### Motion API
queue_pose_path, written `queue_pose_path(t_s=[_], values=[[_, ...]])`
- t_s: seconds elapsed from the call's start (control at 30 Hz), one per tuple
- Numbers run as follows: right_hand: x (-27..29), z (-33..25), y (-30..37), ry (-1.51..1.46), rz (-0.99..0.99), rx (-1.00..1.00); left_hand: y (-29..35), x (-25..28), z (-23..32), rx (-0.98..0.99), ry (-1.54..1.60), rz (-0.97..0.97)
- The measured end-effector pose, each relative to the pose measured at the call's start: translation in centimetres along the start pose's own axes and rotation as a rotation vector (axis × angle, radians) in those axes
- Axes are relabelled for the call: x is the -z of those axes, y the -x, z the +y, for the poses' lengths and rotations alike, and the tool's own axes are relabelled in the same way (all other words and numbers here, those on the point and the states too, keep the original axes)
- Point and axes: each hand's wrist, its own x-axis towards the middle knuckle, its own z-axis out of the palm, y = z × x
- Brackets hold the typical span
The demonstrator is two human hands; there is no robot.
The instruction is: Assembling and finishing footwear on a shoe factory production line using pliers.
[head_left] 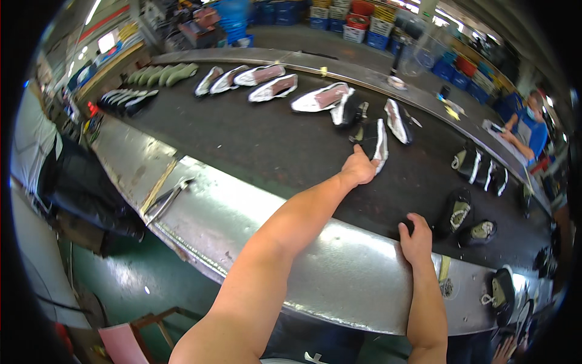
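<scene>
My left arm reaches forward over the dark conveyor belt (242,145). At its end, my left hand (361,167) is closed on the near end of a black shoe (381,142) with a white edge. Just beyond lie a dark shoe (347,110) and, to the right, a white-edged shoe (398,121). My right hand (417,238) rests by the belt's near edge, thumb and fingers apart, holding nothing. Nearest to it, on its right, are a black shoe with light laces (458,212) and a smaller-looking one (482,232).
White-edged shoes (273,88) and green shoe-shaped pieces (179,74) lie across the belt's far side. A metal ledge (242,209) runs along the near side, bearing a metal tool (173,197). One person (536,130) sits far right; another (36,145) stands left. Someone's hand (504,350) shows lower right.
</scene>
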Motion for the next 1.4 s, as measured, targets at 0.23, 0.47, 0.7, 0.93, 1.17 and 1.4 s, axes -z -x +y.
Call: queue_pose_path(t_s=[0.23, 0.47, 0.7, 0.93, 1.17, 1.4], values=[[0.7, -0.4, -0.2, 0.052, 0.017, -0.076, 15.4, 13.0, -5.5, -0.018, 0.457, -0.205], [-0.4, -1.5, -1.6, 0.139, -0.142, -0.083, 30.6, 16.7, -21.1, -0.535, -0.022, 0.324], [-10.3, -3.7, -17.6, -0.306, -0.158, -0.146, 29.7, 15.6, -22.4, -0.611, -0.137, 0.51], [-19.4, -8.5, -31.4, -0.536, -0.001, -0.59, 29.7, 14.9, -24.3, -0.646, -0.129, 0.585], [-13.7, -4.4, -24.4, -1.021, -0.119, -0.601, 30.0, 14.5, -24.2, -0.624, -0.154, 0.654], [0.7, -6.3, -2.0, -1.333, -0.201, -0.489, 30.0, 14.8, -23.2, -0.618, -0.079, 0.713]])
